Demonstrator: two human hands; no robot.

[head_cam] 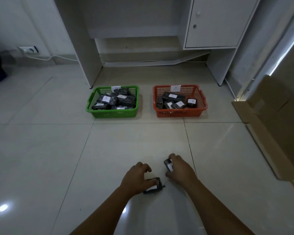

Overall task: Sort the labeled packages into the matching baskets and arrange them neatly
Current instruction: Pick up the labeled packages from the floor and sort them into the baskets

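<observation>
A green basket [109,114] on the tiled floor holds several dark wrapped packages with white labels marked A. To its right an orange basket [200,106], tagged B on its back wall, holds several similar packages. Close to me, my left hand [136,179] curls over a dark package with a white label [155,185] that lies on the floor. My right hand [180,168] grips a second small dark package [168,164], its white label facing left. Neither label's letter can be read.
A white desk [88,48] with a cabinet door [214,22] stands behind the baskets. A flattened cardboard box [275,119] leans at the right. A wall socket with a white cable [30,50] is at the far left.
</observation>
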